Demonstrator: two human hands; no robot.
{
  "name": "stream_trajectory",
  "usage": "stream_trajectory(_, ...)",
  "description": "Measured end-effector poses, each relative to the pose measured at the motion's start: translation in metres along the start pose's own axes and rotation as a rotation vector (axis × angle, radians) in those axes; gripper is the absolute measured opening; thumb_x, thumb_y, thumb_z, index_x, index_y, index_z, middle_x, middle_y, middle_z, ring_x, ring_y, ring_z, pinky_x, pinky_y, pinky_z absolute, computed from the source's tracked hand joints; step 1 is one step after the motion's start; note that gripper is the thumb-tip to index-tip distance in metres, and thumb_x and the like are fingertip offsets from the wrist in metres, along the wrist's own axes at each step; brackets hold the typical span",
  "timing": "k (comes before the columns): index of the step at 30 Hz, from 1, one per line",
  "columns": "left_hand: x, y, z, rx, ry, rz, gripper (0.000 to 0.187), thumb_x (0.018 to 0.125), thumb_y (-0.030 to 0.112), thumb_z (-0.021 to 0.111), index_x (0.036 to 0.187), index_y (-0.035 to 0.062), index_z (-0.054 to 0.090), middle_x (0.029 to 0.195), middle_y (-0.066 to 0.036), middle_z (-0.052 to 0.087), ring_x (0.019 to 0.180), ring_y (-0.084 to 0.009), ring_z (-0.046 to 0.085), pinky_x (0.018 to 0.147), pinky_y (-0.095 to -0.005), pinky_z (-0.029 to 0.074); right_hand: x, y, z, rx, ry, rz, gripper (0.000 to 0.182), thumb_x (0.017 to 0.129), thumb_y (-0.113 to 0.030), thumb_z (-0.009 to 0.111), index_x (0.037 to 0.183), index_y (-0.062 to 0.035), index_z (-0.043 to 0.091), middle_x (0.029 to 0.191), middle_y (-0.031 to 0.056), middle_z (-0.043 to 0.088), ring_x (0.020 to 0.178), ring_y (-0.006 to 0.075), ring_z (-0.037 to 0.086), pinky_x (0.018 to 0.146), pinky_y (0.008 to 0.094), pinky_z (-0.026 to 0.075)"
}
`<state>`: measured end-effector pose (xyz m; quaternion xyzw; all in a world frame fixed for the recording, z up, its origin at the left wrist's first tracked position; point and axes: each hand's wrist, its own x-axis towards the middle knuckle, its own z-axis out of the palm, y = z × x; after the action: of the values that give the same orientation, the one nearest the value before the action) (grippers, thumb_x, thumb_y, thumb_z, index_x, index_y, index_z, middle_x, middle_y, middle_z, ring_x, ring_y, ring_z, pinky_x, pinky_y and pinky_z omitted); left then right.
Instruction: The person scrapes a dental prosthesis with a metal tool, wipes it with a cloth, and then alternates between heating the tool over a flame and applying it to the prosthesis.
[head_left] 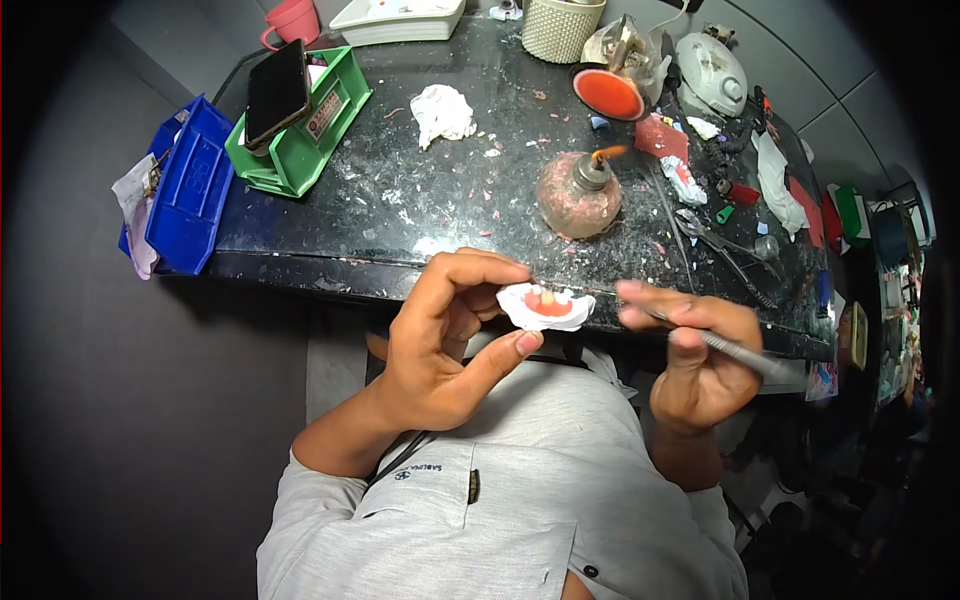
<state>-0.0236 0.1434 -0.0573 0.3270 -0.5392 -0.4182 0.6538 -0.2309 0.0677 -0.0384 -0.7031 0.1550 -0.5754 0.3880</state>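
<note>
My left hand pinches a white plaster dental cast between thumb and fingers, above my lap at the table's front edge. Pink wax and a few tooth shapes show on the cast's upper face. To its right, my right hand is closed around a slim metal hand tool, partly smeared by motion. The tool's working tip cannot be made out. Beyond the cast, a round spirit lamp burns with an orange flame.
A phone leans on a green bin, beside a blue bin. Crumpled white tissue lies mid-table. Pliers, a pink wax sheet and scraps litter the right side. A white basket stands at the back.
</note>
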Motion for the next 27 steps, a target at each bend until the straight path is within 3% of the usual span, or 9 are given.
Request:
stream_trajectory(1,0.000,-0.002,-0.001,0.000,-0.002,-0.001,0.045,0.086,-0.014,0.063,0.126,-0.0084,0.044,0.120,-0.021,0.054,0.113,-0.0232,0.061,0.098,-0.0364,0.052,0.000,-0.002,0.004,-0.083,-0.023,-0.022,0.025,0.099,-0.011,0.062,0.108,0.0107,0.054,0.101,0.0312,0.069,0.094,0.0336,0.073,0.086,0.0429,0.060)
stream_trajectory(3,0.001,-0.006,-0.002,0.063,-0.038,0.116,0.046,0.086,-0.013,0.067,0.125,-0.0071,0.045,0.119,-0.017,0.052,0.109,-0.0192,0.062,0.095,-0.0303,0.050,0.006,-0.003,0.007,-0.193,-0.166,-0.133,0.020,0.093,-0.002,0.065,0.109,0.0095,0.060,0.102,0.0281,0.070,0.102,0.0385,0.071,0.091,0.0457,0.058)
stream_trajectory(5,-0.001,-0.008,-0.002,0.072,-0.031,0.137,0.046,0.085,-0.014,0.068,0.124,-0.0069,0.045,0.118,-0.018,0.052,0.108,-0.0197,0.062,0.094,-0.0303,0.051,0.011,-0.009,0.013,-0.287,-0.238,-0.181,0.022,0.086,0.003,0.071,0.107,0.0055,0.066,0.106,0.0245,0.070,0.105,0.0406,0.069,0.094,0.0470,0.058)
stream_trajectory(15,0.000,-0.009,-0.002,0.131,-0.045,0.253,0.044,0.082,-0.017,0.067,0.121,-0.0074,0.048,0.115,-0.020,0.052,0.114,-0.0296,0.063,0.097,-0.0371,0.053,0.009,-0.009,0.013,-0.300,-0.319,-0.177,0.021,0.085,0.003,0.071,0.106,0.0047,0.066,0.104,0.0221,0.070,0.106,0.0400,0.069,0.093,0.0480,0.058)
stream_trajectory(27,0.000,-0.011,-0.001,0.106,-0.024,0.245,0.044,0.083,-0.017,0.067,0.121,-0.0068,0.047,0.116,-0.020,0.052,0.114,-0.0285,0.063,0.098,-0.0370,0.054,0.009,-0.008,0.012,-0.217,-0.316,-0.140,0.016,0.090,-0.001,0.068,0.104,0.0064,0.066,0.102,0.0228,0.071,0.106,0.0408,0.069,0.093,0.0487,0.057)
